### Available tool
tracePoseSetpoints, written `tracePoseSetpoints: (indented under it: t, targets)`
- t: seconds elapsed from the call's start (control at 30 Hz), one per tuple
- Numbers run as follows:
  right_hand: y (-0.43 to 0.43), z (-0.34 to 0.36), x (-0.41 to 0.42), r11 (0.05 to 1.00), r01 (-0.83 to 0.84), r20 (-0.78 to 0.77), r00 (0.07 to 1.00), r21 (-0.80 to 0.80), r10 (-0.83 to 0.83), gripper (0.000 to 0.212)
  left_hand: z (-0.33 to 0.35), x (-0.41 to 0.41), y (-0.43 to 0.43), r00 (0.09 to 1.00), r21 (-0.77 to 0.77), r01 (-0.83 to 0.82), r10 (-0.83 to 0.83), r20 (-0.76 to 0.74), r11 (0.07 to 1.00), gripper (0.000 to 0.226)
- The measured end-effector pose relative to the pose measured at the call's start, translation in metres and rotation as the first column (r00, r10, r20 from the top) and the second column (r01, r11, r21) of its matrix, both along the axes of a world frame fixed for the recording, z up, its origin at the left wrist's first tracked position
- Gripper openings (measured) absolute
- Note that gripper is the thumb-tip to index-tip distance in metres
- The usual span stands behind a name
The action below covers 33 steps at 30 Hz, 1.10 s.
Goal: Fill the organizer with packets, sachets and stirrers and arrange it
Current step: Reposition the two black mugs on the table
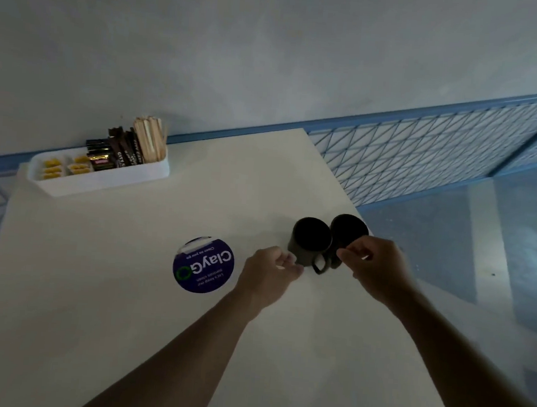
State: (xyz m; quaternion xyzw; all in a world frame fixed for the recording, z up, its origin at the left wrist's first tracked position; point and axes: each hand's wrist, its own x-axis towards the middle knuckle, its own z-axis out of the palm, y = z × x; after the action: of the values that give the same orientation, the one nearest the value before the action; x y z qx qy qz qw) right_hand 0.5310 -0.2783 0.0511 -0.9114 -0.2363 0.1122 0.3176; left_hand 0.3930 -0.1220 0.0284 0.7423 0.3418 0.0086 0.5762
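head view, looking down on a white table [124, 304]. the organizer [108, 179], a white tray, stands at the far left corner, against the wall. its compartments hold, from left to right: yellow packets [52, 163], dark sachets [117, 153] on end, and wooden stirrers [150, 141] upright at the right end. a round purple sticker [204, 265] marked "claygo" lies flat near the table's middle. two dark mugs stand touching near the right edge: the left mug [311, 238], its handle towards the viewer, and the right mug [348, 229]. the left hand [270, 267] is just beside the left mug, fingers curled inward with something pale at the fingertips; whether they pinch anything cannot be told. the right hand [376, 266] covers the near side of the right mug, fingers curled together; a grip on the mug cannot be confirmed. both hands are well apart from the organizer. a blue mesh rail [425, 151] runs behind the table.
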Motion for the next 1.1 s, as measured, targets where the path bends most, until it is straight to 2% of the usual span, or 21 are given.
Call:
tracePoseSetpoints:
  t: [0.13, 0.3, 0.37, 0.53, 0.7, 0.9, 1.03, 1.1]
  targets:
    - [-0.016, -0.019, 0.004, 0.991, 0.131, -0.077, 0.988, -0.018, -0.132, 0.024, -0.008, 0.014, -0.021, 0.999, -0.071, 0.04, -0.042, -0.023, 0.997, 0.033]
    - [-0.015, -0.032, 0.005, 0.975, 0.223, -0.298, 0.932, 0.017, -0.207, 0.026, -0.016, 0.03, -0.039, 1.0, -0.182, 0.007, -0.012, -0.029, 0.983, 0.055]
    - [-0.012, -0.033, 0.003, 0.973, 0.23, -0.375, 0.905, 0.029, -0.203, 0.022, -0.017, 0.037, -0.047, 1.0, -0.259, -0.02, 0.016, -0.017, 0.966, 0.048]
    - [-0.004, -0.041, 0.002, 0.965, 0.25, -0.444, 0.876, 0.078, -0.191, 0.018, -0.019, 0.049, -0.055, 0.996, -0.416, -0.084, 0.089, -0.006, 0.905, 0.022]
    - [0.003, -0.044, 0.004, 0.956, 0.263, -0.512, 0.843, 0.128, -0.164, 0.023, -0.025, 0.056, -0.059, 0.98, -0.424, -0.188, 0.198, -0.021, 0.886, 0.025]
    - [0.008, -0.051, 0.009, 0.907, 0.359, -0.651, 0.747, 0.221, -0.137, 0.027, -0.03, 0.053, -0.052, 0.941, -0.366, -0.323, 0.336, -0.028, 0.873, 0.024]
    - [0.015, -0.054, 0.012, 0.902, 0.355, -0.64, 0.759, 0.247, -0.123, 0.029, -0.024, 0.045, -0.037, 0.923, -0.365, -0.357, 0.385, 0.005, 0.86, 0.031]
    - [0.02, -0.052, 0.011, 0.915, 0.319, -0.622, 0.776, 0.248, -0.102, 0.029, -0.022, 0.041, -0.028, 0.918, -0.371, -0.358, 0.396, 0.03, 0.857, 0.028]
